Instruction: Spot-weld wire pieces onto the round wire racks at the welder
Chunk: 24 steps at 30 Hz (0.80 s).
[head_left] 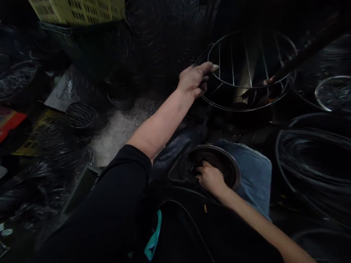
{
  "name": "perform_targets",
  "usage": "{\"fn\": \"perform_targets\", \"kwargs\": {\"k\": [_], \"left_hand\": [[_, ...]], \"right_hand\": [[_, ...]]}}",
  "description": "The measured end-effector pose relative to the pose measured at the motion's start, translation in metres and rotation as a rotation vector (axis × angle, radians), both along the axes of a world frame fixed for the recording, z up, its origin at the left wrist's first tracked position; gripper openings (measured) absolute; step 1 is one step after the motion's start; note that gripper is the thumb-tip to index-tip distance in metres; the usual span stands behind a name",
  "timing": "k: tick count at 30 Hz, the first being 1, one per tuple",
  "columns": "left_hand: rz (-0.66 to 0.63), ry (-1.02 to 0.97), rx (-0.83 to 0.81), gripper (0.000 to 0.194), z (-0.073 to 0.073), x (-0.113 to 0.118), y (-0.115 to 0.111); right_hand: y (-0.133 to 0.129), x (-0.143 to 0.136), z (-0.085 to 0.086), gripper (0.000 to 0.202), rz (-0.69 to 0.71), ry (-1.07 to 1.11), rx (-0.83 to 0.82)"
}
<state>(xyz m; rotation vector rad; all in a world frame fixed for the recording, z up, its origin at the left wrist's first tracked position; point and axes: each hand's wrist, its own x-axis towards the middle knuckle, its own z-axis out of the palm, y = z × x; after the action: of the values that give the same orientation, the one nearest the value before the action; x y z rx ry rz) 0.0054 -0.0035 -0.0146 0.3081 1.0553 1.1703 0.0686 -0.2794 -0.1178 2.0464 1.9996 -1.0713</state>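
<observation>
**Two Hands, Wire Frame and Metal Bowl**

Up ahead of me, my left hand (195, 78) reaches far out. Its fingers curl on the rim of a round wire frame (248, 69) made of thin bars and hoops. On my lap, my right hand (210, 178) is down inside a round metal bowl (233, 164). I cannot tell if those fingers pinch anything in there. My hands are well apart. The bowl sits on my blue jeans (253, 175). Big coils of dark wire (312, 153) lie at my right side. A yellow crate (79, 10) stands far off at the top left. A small wire basket (81, 115) lies on the floor to my left.
</observation>
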Motion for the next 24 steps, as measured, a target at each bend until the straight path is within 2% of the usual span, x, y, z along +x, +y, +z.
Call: {"fn": "perform_targets", "kwargs": {"k": [2, 4, 7, 10, 12, 15, 19, 24], "left_hand": [[-0.065, 0.043, 0.041, 0.043, -0.005, -0.007, -0.011], [-0.068, 0.016, 0.104, 0.05, -0.01, -0.013, -0.02], [-0.065, -0.036, 0.146, 0.056, -0.013, -0.015, -0.031], [-0.053, -0.027, 0.124, 0.06, -0.007, -0.011, -0.043], [-0.045, -0.014, 0.098, 0.06, 0.0, -0.006, -0.052], [-0.04, -0.021, 0.071, 0.058, 0.006, -0.001, -0.061], [-0.048, -0.054, 0.068, 0.057, 0.005, 0.003, -0.063], [-0.061, -0.054, 0.083, 0.041, 0.002, 0.008, -0.062]], "right_hand": [[0.001, -0.001, -0.004, 0.025, -0.019, -0.002, 0.022], [0.004, 0.004, -0.003, 0.023, -0.083, 0.044, 0.072], [0.004, 0.018, 0.003, 0.021, -0.393, 0.346, 0.07], [0.001, 0.028, 0.014, 0.043, -0.72, 0.713, 0.025], [-0.001, 0.033, 0.023, 0.054, -0.866, 0.833, 0.077], [-0.006, 0.043, 0.036, 0.058, -1.04, 0.858, 0.209], [-0.023, 0.059, 0.04, 0.052, -1.117, 0.858, 0.288], [-0.032, 0.061, 0.034, 0.057, -1.094, 0.818, 0.144]]}}
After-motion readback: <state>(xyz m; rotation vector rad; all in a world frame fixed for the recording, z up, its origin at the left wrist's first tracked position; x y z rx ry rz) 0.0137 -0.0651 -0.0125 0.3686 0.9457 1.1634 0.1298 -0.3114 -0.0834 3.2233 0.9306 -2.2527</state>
